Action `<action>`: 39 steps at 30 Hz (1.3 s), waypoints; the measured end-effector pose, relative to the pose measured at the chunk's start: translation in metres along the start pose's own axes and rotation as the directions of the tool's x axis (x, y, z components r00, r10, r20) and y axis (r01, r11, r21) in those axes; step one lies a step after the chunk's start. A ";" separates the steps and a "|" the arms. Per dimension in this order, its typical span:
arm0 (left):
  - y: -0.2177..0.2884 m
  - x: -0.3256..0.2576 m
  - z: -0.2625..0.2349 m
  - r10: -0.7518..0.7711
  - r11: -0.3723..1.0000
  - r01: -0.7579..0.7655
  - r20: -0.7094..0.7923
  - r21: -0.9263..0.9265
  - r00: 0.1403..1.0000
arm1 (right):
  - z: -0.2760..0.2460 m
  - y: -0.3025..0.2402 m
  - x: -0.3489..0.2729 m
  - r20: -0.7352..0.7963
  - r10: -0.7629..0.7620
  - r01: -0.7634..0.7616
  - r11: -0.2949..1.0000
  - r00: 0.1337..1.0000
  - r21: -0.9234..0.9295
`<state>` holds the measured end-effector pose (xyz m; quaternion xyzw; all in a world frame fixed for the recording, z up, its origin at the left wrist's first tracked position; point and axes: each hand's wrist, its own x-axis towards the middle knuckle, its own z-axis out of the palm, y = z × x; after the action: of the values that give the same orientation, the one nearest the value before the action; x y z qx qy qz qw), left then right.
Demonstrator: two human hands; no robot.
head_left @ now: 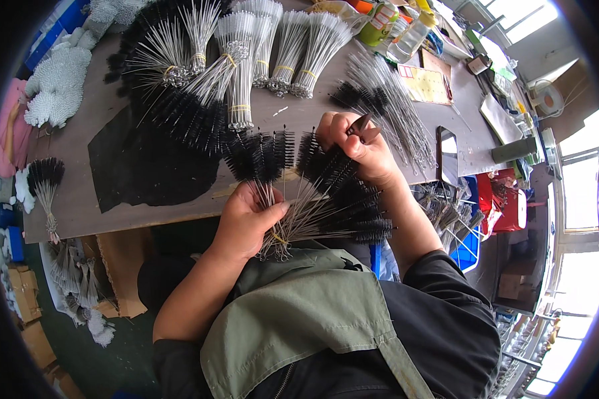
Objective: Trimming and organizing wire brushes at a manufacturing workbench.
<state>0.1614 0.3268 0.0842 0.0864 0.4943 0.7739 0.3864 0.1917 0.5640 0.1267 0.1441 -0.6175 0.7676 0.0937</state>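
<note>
A fanned bundle of black-bristled wire brushes (336, 178) rests over my lap at the table's front edge. Its thin stems end in small loops, gathered by a yellow band. My left hand (249, 216) is closed round some of the stems, thumb across the front. Among the bristle tops at the bundle's right is my right hand (353, 143), its fingers curled round a small dark metal hand tool (361, 126) with two pointed ends. Whether it is scissors or pliers I cannot make out. The fingers hide the tool's other end and part of the brushes.
Banded bundles of white brushes (323, 50) and black brushes (193, 120) lie along the table's back. Loose wire brushes (396, 106), a phone (447, 154) and bottles (411, 38) are at right. A black sheet (150, 163) lies left; a cardboard box (123, 272) stands below.
</note>
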 end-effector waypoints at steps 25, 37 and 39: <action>-0.003 -0.002 0.004 -0.048 0.993 0.040 0.064 0.111 0.997 | -0.001 -0.068 0.010 -0.180 0.183 -0.249 0.838 0.967 -0.486; -0.001 -0.001 0.008 0.013 0.954 -0.051 0.131 0.295 0.991 | -0.007 -0.123 0.020 0.215 0.339 0.187 0.114 0.916 -0.976; 0.001 -0.002 0.012 0.028 0.959 -0.060 0.118 0.276 0.993 | -0.012 -0.120 0.019 0.281 0.342 0.244 0.148 0.897 -0.958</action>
<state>0.1682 0.3334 0.0915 0.1945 0.5739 0.6987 0.3803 0.2112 0.6012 0.2414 0.1947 -0.9730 0.1239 -0.0033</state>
